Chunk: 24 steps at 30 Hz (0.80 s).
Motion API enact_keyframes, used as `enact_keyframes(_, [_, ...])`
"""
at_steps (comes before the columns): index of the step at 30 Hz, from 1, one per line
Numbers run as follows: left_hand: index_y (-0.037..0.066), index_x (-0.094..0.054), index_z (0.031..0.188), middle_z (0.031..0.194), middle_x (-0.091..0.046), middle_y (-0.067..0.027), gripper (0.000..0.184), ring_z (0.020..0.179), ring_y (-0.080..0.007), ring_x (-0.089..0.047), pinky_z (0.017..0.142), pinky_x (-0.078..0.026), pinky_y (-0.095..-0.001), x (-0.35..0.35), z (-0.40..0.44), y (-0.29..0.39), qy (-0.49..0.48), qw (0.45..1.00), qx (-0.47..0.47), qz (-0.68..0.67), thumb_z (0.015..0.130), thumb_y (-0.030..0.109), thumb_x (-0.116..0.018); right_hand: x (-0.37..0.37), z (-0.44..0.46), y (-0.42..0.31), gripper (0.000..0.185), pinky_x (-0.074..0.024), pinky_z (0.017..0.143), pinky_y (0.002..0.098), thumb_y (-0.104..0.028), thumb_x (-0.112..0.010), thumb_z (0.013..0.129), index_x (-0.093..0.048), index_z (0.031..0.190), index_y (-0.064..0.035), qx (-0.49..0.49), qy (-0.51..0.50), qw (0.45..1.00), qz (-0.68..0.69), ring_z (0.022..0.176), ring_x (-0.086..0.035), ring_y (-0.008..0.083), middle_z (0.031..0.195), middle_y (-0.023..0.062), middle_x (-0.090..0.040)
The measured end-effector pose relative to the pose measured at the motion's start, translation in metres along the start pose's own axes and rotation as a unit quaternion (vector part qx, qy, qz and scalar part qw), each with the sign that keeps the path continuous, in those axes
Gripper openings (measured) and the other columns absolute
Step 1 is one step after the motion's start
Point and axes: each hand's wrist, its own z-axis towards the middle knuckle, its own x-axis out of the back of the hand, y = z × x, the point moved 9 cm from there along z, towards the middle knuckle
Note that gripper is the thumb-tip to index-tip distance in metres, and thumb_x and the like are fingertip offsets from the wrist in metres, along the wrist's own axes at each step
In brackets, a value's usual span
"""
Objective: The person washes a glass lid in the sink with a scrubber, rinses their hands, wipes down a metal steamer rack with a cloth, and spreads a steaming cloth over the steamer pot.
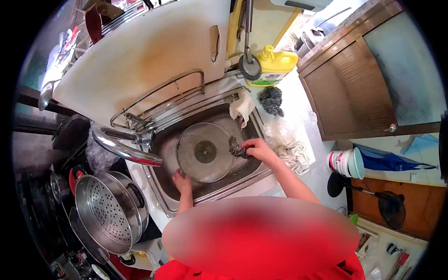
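Observation:
My right hand [260,151] grips a dark steel wool scourer [238,148] at the right edge of a round glass lid [193,164]. The lid lies within the metal sink [161,186], and a dark round patch, perhaps the drain, shows at its middle. My left hand [182,181] holds the lid's lower left rim, its thumb and fingers partly hidden. A chrome faucet [128,147] reaches over the sink's left side. A pale cloth [242,107] hangs at the sink's far right corner.
Right of the sink are a second scourer [271,101], a yellow detergent jug [275,67], a crumpled white cloth [294,157] and a long-handled brush [249,66]. Steamer pots [102,214] stand on the left. A brown-framed cabinet door [347,84] is at the right.

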Motion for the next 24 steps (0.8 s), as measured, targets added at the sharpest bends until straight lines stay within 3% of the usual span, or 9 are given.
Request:
enact_keyframes(5, [0.003,-0.054,0.105,0.102,-0.049,-0.0164,0.04,0.091,-0.0301,-0.049,0.083,-0.04,-0.0366,-0.003,-0.004,0.015,-0.038,0.998,-0.02,-0.04,0.065,0.007,-0.062,0.01,-0.023,-0.063,0.023,-0.0442,0.067,0.037,-0.008,-0.054,0.065,-0.064,0.085,-0.0017,0.191,0.149,0.944,-0.223,0.08,-0.053,0.0284,0.083,0.0125,-0.055])
enact_keyframes(7, [0.003,-0.056,0.103,0.099,-0.049,-0.016,0.038,0.087,-0.0289,-0.05,0.081,-0.041,-0.0361,-0.002,-0.013,0.017,-0.047,0.997,-0.01,-0.063,0.065,0.007,-0.061,-0.012,-0.027,-0.043,0.017,-0.045,0.061,0.0372,-0.008,-0.056,0.063,-0.066,0.077,-0.0073,0.25,0.204,0.798,-0.509,0.076,-0.052,0.0246,0.078,0.01,-0.054])
enact_keyframes(8, [0.003,-0.057,0.1,0.095,-0.05,-0.0151,0.035,0.084,-0.0272,-0.051,0.077,-0.042,-0.0351,-0.001,-0.019,0.016,-0.05,0.997,-0.01,-0.063,0.066,0.006,-0.06,-0.042,-0.023,0.021,0.011,-0.0477,0.063,0.0414,-0.013,-0.055,0.068,-0.064,0.072,-0.0086,0.165,-0.001,0.715,-0.679,0.08,-0.057,0.0251,0.082,0.0107,-0.06])
enact_keyframes(9, [0.003,-0.058,0.097,0.092,-0.051,-0.0142,0.031,0.082,-0.0255,-0.051,0.074,-0.043,-0.0341,-0.001,-0.018,0.019,-0.051,0.997,-0.017,-0.064,0.066,0.006,-0.059,-0.045,-0.015,0.012,0.011,-0.0477,0.063,0.0414,-0.013,-0.055,0.068,-0.064,0.072,-0.0086,0.171,0.006,0.714,-0.679,0.08,-0.057,0.0251,0.082,0.0107,-0.06])
enact_keyframes(11, [0.003,-0.059,0.095,0.088,-0.051,-0.0134,0.028,0.079,-0.0238,-0.052,0.071,-0.044,-0.0331,-0.005,-0.018,0.021,-0.043,0.997,-0.015,-0.069,0.066,0.006,-0.059,-0.051,0.004,0.03,0.012,-0.0494,0.061,0.0422,-0.016,-0.056,0.069,-0.064,0.072,-0.0087,0.037,-0.119,0.789,-0.601,0.076,-0.061,0.0271,0.078,0.0096,-0.064])
enact_keyframes(16, [0.003,-0.06,0.093,0.086,-0.052,-0.0132,0.026,0.073,-0.0241,-0.055,0.07,-0.044,-0.0337,0.005,-0.022,0.029,-0.057,0.994,-0.036,-0.089,0.067,0.004,-0.057,-0.058,0.035,-0.05,0.018,-0.0487,0.068,0.0374,-0.011,-0.054,0.069,-0.062,0.078,0.0014,0.193,-0.028,0.899,-0.392,0.076,-0.062,0.0278,0.079,0.014,-0.064])
enact_keyframes(18, [0.003,-0.059,0.094,0.089,-0.053,-0.0123,0.026,0.073,-0.0217,-0.056,0.069,-0.045,-0.0317,0.007,-0.022,0.025,-0.053,0.993,-0.054,-0.09,0.068,0.002,-0.057,-0.045,0.059,-0.049,0.018,-0.0472,0.069,0.0343,-0.004,-0.055,0.069,-0.06,0.086,0.001,0.069,0.03,0.995,0.068,0.077,-0.058,0.0223,0.081,0.009,-0.06])
enact_keyframes(21, [0.003,-0.059,0.093,0.089,-0.053,-0.012,0.024,0.071,-0.0216,-0.057,0.068,-0.046,-0.0318,0.016,-0.029,0.03,-0.041,0.992,-0.068,-0.096,0.069,0.001,-0.056,-0.038,0.122,-0.007,0.021,-0.0472,0.064,0.0348,-0.002,-0.054,0.076,-0.056,0.095,-0.0086,0.048,0.152,0.913,0.376,0.077,-0.055,0.0209,0.083,0.0044,-0.056])
enact_keyframes(24, [0.002,-0.059,0.092,0.087,-0.053,-0.0127,0.023,0.07,-0.024,-0.057,0.068,-0.046,-0.0339,0.025,-0.038,0.038,-0.043,0.992,-0.059,-0.099,0.069,0.001,-0.054,-0.041,0.129,-0.042,0.028,-0.0473,0.064,0.0397,-0.004,-0.051,0.081,-0.048,0.107,-0.0124,0.021,0.184,0.837,0.514,0.087,-0.052,0.0202,0.1,0.0056,-0.053])
